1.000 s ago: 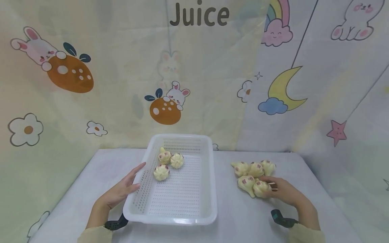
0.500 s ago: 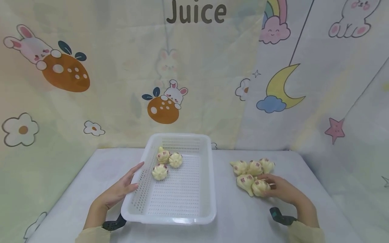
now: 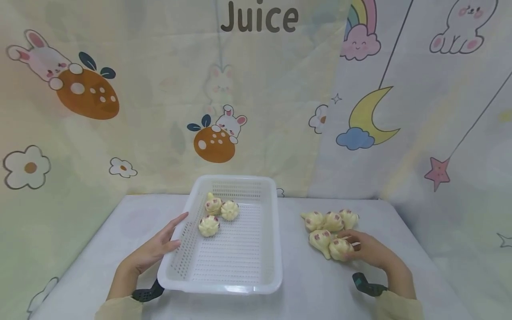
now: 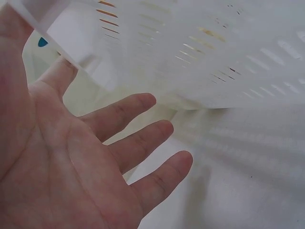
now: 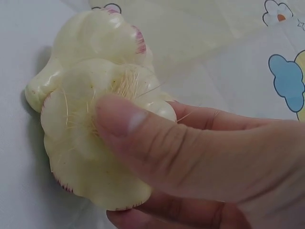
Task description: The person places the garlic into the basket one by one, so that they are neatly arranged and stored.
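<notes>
My right hand (image 3: 372,251) grips a garlic bulb (image 3: 340,250), the front right one of a small group on the table. In the right wrist view the thumb (image 5: 138,143) presses on its root end, which has fine stringy roots, while other fingers reach round behind and below. A second bulb (image 5: 95,40) lies against it. At the left side of a white plastic basket (image 3: 228,290), my left hand (image 3: 154,246) is spread, thumb and index finger at the rim. The left wrist view has three straight fingers (image 4: 143,143) beside the slotted wall.
Inside the basket, three garlic bulbs (image 3: 209,226) sit toward the back left. Several more bulbs (image 3: 320,240) lie beside the gripped one. A white cloth covers the table (image 3: 304,284), and a printed curtain (image 3: 272,111) hangs right behind it.
The head view has shifted slightly. Both hands keep their places, the right on the same garlic bulb and the left at the basket's rim.
</notes>
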Action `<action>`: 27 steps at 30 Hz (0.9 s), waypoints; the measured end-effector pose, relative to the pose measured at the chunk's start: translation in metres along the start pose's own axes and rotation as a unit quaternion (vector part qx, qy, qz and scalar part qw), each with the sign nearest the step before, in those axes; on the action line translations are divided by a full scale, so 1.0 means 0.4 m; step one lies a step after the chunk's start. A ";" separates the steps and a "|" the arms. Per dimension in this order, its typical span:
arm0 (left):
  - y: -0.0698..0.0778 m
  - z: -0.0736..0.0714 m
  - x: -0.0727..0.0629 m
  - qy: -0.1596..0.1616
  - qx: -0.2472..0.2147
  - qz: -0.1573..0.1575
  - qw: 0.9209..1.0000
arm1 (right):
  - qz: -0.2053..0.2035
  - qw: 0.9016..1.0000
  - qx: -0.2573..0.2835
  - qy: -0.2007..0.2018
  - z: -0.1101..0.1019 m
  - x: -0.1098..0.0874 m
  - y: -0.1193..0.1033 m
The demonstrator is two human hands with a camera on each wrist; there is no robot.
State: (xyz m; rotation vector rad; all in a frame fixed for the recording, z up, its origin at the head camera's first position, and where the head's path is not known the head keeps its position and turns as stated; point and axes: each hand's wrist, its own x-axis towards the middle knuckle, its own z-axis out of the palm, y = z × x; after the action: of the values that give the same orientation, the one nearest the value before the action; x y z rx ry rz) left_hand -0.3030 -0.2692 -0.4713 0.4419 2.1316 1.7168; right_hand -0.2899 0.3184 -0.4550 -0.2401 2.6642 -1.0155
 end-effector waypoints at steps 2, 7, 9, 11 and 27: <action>0.004 0.002 -0.001 -0.001 0.002 0.001 1.000 | 0.008 1.000 -0.006 0.004 -0.001 -0.003 -0.004; 0.006 0.003 -0.001 0.000 -0.001 0.002 1.000 | 0.020 0.999 -0.021 0.024 -0.009 -0.012 -0.011; 0.005 0.002 -0.001 -0.001 -0.001 0.003 1.000 | 0.021 0.999 -0.027 0.035 -0.013 -0.013 -0.013; 0.003 0.001 -0.002 0.000 -0.001 0.003 1.000 | 0.026 0.998 -0.031 0.049 -0.016 -0.014 -0.015; 0.007 0.004 -0.001 0.006 -0.003 -0.006 1.000 | 0.014 0.993 -0.047 0.105 -0.037 -0.025 -0.052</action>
State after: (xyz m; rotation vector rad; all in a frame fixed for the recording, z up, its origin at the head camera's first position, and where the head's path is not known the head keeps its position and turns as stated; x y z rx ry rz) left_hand -0.3020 -0.2676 -0.4690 0.4182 2.1325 1.7221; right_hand -0.2839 0.3149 -0.4285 -0.1200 2.9001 -0.9572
